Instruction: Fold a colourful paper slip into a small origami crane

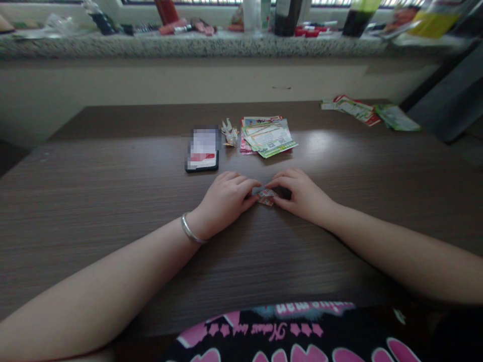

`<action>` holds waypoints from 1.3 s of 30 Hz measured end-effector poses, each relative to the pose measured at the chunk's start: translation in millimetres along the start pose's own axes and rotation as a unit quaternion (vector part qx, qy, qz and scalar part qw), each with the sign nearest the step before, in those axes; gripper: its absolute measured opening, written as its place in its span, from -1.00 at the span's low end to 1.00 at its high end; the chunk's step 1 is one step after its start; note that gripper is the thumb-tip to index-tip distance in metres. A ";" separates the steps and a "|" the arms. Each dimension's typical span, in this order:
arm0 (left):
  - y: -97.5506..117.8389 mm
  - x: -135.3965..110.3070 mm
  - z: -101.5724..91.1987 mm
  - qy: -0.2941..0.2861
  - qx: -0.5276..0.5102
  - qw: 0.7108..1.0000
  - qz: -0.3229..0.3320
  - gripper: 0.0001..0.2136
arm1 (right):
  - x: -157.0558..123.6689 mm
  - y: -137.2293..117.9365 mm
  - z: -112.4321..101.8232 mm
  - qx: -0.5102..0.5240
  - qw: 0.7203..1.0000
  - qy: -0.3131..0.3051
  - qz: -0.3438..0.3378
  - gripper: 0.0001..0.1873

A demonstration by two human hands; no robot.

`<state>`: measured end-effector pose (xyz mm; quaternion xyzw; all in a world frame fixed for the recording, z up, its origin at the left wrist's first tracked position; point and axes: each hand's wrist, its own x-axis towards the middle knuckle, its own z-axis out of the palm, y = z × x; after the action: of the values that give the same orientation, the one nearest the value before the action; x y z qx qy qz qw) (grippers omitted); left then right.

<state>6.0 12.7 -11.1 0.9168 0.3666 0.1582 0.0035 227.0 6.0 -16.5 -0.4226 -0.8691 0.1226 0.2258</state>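
A small folded piece of printed paper lies at the middle of the table between my two hands. My left hand, with a silver bangle on its wrist, pinches the paper's left side between thumb and fingers. From the other side, my right hand grips the right edge with its thumb and curled fingers. The fingertips hide parts of the paper's edges. Just beyond the hands sit a phone with a blurred screen, a small folded paper figure and a stack of printed leaflets.
More leaflets lie at the table's far right corner. Behind the brown wooden table, a granite windowsill carries bottles and small clutter. A dark grey object stands at the right.
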 end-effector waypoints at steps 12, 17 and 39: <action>4.4 1.5 -3.6 -0.028 0.022 0.999 0.026 -0.87 | 0.1 -5.0 -1.1 -0.016 1.000 -0.018 -0.014 -0.87; 7.9 3.4 -4.5 -0.030 0.037 0.999 0.012 -0.85 | 0.7 -8.9 -1.0 -0.076 0.996 -0.024 -0.036 -0.83; 3.0 -3.6 -11.4 -0.038 0.080 0.996 0.015 -0.84 | 0.3 -9.7 -16.9 -0.144 0.987 -0.069 0.013 -0.94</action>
<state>2.2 6.9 -0.9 0.9248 0.3641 0.0937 -0.0581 228.6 0.7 2.1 -0.4526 -0.8856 0.0279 0.1001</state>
